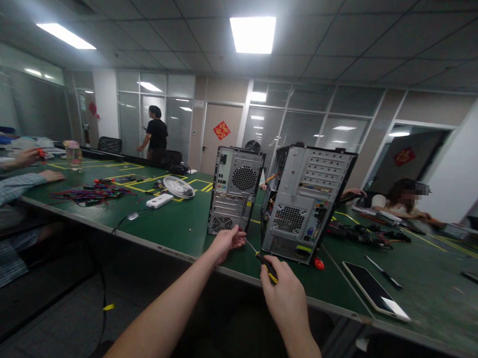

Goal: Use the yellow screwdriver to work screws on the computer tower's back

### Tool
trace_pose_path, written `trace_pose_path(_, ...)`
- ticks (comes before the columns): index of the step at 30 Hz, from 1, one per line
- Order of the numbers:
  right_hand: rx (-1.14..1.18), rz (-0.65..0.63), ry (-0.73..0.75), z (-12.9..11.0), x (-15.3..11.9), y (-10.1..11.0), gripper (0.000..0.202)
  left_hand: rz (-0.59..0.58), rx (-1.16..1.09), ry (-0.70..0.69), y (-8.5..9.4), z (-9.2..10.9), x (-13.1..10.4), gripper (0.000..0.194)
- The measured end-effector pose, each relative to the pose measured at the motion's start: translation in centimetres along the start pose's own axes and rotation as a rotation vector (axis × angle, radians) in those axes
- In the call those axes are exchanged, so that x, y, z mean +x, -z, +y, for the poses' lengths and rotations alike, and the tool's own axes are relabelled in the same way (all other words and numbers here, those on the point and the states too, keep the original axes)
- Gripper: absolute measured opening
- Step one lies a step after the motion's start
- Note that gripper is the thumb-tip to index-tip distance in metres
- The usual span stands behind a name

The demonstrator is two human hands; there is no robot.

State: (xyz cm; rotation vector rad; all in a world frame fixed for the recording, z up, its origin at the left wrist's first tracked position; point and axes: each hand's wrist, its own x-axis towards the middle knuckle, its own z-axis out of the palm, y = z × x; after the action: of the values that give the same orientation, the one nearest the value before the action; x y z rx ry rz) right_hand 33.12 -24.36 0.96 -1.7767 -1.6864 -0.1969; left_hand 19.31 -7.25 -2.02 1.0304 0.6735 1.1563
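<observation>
Two computer cases stand upright on the green table with their rear panels facing me: a smaller one (pixel 234 187) on the left and a larger one (pixel 302 204) on the right. My right hand (pixel 283 287) grips the black and yellow handle of a screwdriver (pixel 266 266). Its thin shaft points up and left, toward the lower right corner of the smaller case. There my left hand (pixel 227 243) has its fingers pinched together close to the screwdriver tip. Whatever sits between those fingers is too small to make out.
Right of the cases lie a phone (pixel 376 290), a pen-like tool (pixel 384 271) and black cables (pixel 365 232). To the left are a bundle of coloured wires (pixel 94 192), a white round basket (pixel 178 186) and a white power strip (pixel 159 200). Other people sit at both sides.
</observation>
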Motion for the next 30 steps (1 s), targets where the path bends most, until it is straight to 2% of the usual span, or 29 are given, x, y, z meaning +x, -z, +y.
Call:
trace_pose_path(15,0.017,0.015,-0.032,0.2,0.0,-0.1,0.031,0.008,-0.007,-0.003,0.0,-0.1,0.0,0.047)
trace_pose_path(24,-0.220,0.001,-0.037,-1.4,-0.8,-0.4,0.028,0.029,0.061,-0.049,-0.3,-0.4,0.1,0.044)
trace_pose_path(30,-0.241,-0.029,-0.065,-2.2,-0.9,-0.9,0.026,0.030,0.134,-0.095,-0.2,-0.9,0.5,0.048)
